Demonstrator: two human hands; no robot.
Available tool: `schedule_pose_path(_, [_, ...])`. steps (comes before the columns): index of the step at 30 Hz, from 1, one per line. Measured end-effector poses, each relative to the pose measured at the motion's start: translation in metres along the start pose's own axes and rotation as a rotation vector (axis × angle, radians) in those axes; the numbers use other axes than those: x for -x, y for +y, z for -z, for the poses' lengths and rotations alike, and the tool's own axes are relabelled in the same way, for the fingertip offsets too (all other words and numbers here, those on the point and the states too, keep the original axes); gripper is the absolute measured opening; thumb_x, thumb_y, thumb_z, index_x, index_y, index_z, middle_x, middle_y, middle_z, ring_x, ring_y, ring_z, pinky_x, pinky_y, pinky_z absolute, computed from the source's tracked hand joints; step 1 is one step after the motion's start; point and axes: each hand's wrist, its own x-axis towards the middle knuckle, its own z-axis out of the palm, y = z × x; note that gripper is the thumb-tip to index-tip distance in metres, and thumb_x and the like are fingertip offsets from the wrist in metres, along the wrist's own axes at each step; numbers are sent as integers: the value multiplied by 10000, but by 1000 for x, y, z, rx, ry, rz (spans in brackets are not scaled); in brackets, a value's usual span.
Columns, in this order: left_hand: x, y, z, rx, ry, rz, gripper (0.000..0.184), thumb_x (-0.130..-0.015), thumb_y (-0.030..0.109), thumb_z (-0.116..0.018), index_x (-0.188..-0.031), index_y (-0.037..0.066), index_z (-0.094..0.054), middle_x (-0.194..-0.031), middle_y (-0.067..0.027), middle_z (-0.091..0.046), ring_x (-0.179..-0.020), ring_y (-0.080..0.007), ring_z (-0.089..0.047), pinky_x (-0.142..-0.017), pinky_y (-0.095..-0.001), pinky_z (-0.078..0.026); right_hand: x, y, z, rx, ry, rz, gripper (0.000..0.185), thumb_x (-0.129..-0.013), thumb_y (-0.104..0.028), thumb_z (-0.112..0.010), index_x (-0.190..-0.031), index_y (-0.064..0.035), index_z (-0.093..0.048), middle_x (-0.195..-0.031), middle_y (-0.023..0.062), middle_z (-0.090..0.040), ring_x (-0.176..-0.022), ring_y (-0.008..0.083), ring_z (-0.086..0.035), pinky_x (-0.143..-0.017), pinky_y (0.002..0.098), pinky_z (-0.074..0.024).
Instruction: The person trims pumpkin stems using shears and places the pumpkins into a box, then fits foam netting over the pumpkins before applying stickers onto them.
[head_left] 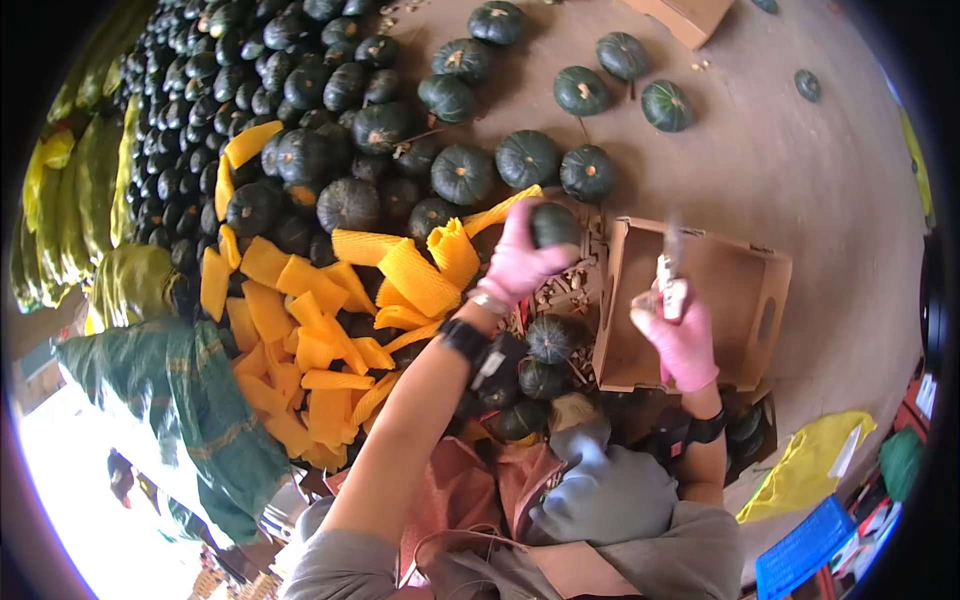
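In my pink-gloved left hand [520, 262] is a dark green kabocha squash [553, 226], with my fingers wrapped round its left side. My right hand [683, 345], also in a pink glove, is closed round what look like pruning shears [672, 285]. Their metal end points away from me and is blurred. They are over an open cardboard box [735, 310], whose visible floor is bare. Between my hands and body lie several squashes [548, 340] and many cut stem pieces [570, 290]. Yellow foam net sleeves [415, 275] are heaped beside my left forearm.
A large pile of squashes [300, 80] fills the far left. Several single squashes [580, 91] lie on the concrete floor [760, 150]. Another cardboard box [690, 15] is at the top edge. A green sack [180, 390], a yellow bag [810, 460] and a blue crate [808, 550] stand around me.
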Motion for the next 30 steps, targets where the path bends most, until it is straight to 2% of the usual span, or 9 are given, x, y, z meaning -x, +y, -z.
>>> schedule_pose_path(4, [27, 16, 12, 1146, -229, 162, 507, -839, 273, -586, -1276, 41, -472, -1234, -127, -558, -1114, -285, -561, -985, -443, -440, -7, -28, -1, -321, -77, -158, 290, -762, -72, -705, -999, -14, -549, -893, 88, -661, -661, 130, -610, -594, 240, -480])
schedule_pose_path(6, [39, 24, 6, 1097, -120, 207, 587, -848, 347, -532, -1318, 7, -447, -1367, -151, -478, -1236, -350, -475, -1082, -492, -331, -12, -19, -13, -303, -111, -156, 350, -744, -82, -722, -1034, -13, -540, -909, 92, -660, -622, 125, -573, -557, 241, -458])
schedule_pose_path(8, [51, 24, -10, 1095, -127, 130, 486, -946, 361, -460, -1303, 33, -466, -1310, -121, -529, -1220, -270, -500, -1064, -451, -366, -12, -9, -27, -329, -56, -99, 407, -728, -63, -737, -1069, -28, -519, -939, 81, -641, -658, 117, -580, -563, 241, -455])
schedule_pose_path(12, [51, 32, -35, 196, -128, -260, 352, -982, 323, -480, -1178, 32, -510, -1048, -56, -550, -982, -135, -516, -872, -293, -437, 2, -26, -40, -550, -52, 7, 530, -710, -46, -733, -1183, -10, -498, -998, 83, -628, -691, 155, -636, -315, 234, -436])
schedule_pose_path(17, [51, 34, -48, -660, -34, -491, 283, -930, 338, -546, -1094, 115, -607, -1044, -194, -569, -962, -381, -522, -828, -438, -437, 1, -15, 11, -338, 20, -14, 477, -704, -80, -709, -1130, 46, -535, -936, 106, -659, -646, 181, -652, -328, 249, -455])
schedule_pose_path(24, [-33, 21, 68, -1217, 482, -576, 495, -760, 213, -692, -1220, 123, -537, -1184, -153, -544, -1042, -373, -520, -880, -434, -454, -8, -1, 24, -143, 416, 117, 543, -676, -90, -747, -1140, -57, -465, -952, 67, -601, -693, 157, -613, -402, 264, -476])
schedule_pose_path(26, [-56, 14, 97, -1263, 422, -511, 553, -746, 205, -697, -1258, 123, -506, -1217, -157, -523, -1068, -374, -508, -925, -444, -437, -20, 13, 17, 515, 623, 489, 560, -639, -105, -757, -1108, -71, -452, -953, 85, -550, -812, 218, -574, -691, 399, -508])
schedule_pose_path(28, [-68, 21, 107, -1271, 272, -378, 592, -730, 206, -705, -1279, 134, -494, -1271, -172, -483, -1157, -389, -455, -985, -455, -406, -34, 21, 12, 885, 605, 729, 547, -624, -151, -743, -1091, -69, -471, -982, 122, -534, -895, 291, -547, -880, 477, -407])
schedule_pose_path(30, [-76, 27, 110, -1350, 108, -379, 616, -725, 218, -706, -1295, 159, -481, -1313, -184, -451, -1216, -411, -401, -1018, -466, -385, -37, 25, 6, 1194, 544, 831, 595, -575, -235, -728, -1076, -35, -475, -1020, 151, -509, -976, 347, -496, -907, 491, -360])
